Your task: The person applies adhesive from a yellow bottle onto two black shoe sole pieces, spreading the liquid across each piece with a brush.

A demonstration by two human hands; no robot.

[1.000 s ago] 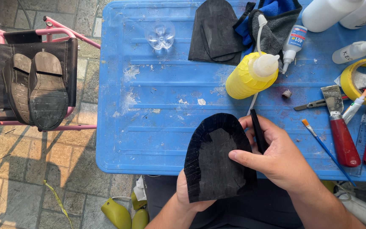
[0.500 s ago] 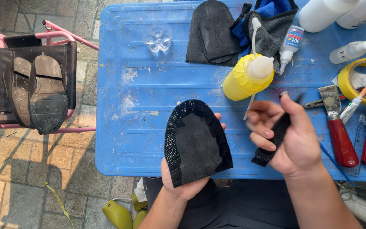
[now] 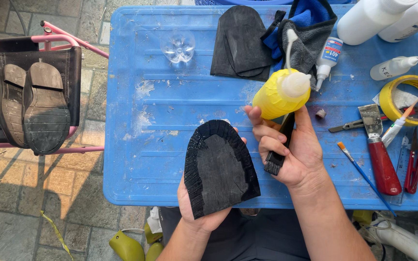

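Note:
My left hand holds a black rubber shoe sole from underneath, above the front edge of the blue plastic table. My right hand grips a black brush, bristles pointing down, right beside the sole. Its fingertips reach up against a yellow squeeze bottle with a white cap that stands on the table.
More black soles lie at the table's back. A pair of black shoes rests sole-up on a pink stool at left. At right lie a red-handled scraper, a tape roll, a thin paintbrush, scissors and white bottles.
My right hand took the brush off the sole, lifted away to the right and now sits up against the yellow bottle. The sole tilted slightly in my left hand.

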